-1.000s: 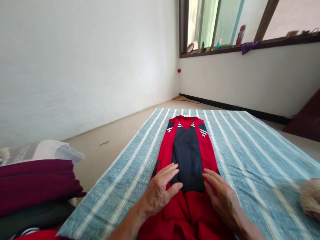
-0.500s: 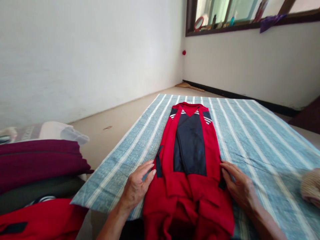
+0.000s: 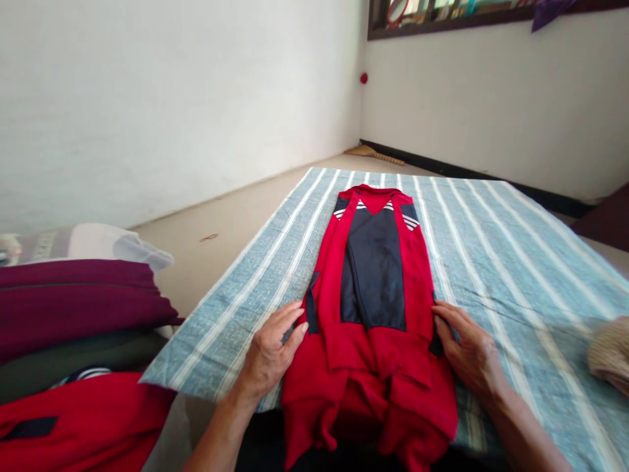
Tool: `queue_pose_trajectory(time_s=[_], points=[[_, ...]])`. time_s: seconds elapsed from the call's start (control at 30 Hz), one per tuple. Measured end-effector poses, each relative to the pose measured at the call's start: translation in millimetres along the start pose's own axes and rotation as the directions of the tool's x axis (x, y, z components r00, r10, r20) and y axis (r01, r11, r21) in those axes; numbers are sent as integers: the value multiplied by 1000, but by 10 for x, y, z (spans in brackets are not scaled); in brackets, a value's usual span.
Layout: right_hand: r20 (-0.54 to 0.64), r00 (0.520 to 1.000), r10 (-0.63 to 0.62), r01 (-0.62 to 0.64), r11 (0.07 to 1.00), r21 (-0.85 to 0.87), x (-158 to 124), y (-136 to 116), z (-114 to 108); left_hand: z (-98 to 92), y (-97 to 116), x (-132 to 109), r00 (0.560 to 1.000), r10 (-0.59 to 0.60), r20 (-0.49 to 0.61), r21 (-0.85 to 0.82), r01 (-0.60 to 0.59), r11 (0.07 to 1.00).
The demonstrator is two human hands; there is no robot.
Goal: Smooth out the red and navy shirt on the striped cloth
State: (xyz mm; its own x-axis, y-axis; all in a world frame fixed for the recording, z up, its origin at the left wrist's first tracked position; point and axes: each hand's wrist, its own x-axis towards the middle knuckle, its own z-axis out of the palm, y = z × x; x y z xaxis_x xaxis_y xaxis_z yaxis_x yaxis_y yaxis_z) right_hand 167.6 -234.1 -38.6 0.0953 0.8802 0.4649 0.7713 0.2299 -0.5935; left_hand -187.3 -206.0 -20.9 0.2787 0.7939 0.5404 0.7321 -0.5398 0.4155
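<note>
Between our two hands lies a red and dark garment [image 3: 376, 288], on top of the striped cloth [image 3: 511, 275], with its hem end bunched and hanging over the near edge. Its long axis runs away from us, nearly straight, and the collar [image 3: 376, 190] points to the far side, well beyond our fingertips. Our left hand [image 3: 272, 351] has thumb and fingers slightly parted at the garment's left side, against a dark strip [image 3: 311, 308]; our right hand [image 3: 472, 357] curls at the opposite side. We cannot tell whether either pinches the fabric.

Well to the right of our right hand sits a beige knitted item [image 3: 612, 354]. Left of our left hand, a maroon folded cloth [image 3: 83, 298] lies over a dark greenish one [image 3: 93, 357], with a red piece [image 3: 103, 413] nearer us. Behind the maroon fold is a pale plastic bag [image 3: 113, 244]; we can't make out its contents. Far beyond both hands, a broom [image 3: 366, 151] lies by the corner.
</note>
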Motion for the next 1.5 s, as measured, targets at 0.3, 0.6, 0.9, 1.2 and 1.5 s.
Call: queue_pose_trajectory(time_s=[0.3,0.6,0.9,1.2,1.5], points=[[5,1000,25,-25,1000,-9,-1,-10,-17,-50,85,-20,999,-24,41,6,24,1000],[21,1000,17,-16,1000,-13,-4,-12,-30,-66,113,-35,999,14,31,34,-15,999],[-4,1000,7,-7,1000,-12,-7,-17,-19,-113,616,83,994,85,70,-22,-84,996],[-30,999,24,-26,997,-67,-25,-54,-36,-10,870,146,925,174,337,-85,-154,984],[60,924,-377,367,920,140,36,-793,-149,-43,864,275,944,188,269,-116,-162,980]])
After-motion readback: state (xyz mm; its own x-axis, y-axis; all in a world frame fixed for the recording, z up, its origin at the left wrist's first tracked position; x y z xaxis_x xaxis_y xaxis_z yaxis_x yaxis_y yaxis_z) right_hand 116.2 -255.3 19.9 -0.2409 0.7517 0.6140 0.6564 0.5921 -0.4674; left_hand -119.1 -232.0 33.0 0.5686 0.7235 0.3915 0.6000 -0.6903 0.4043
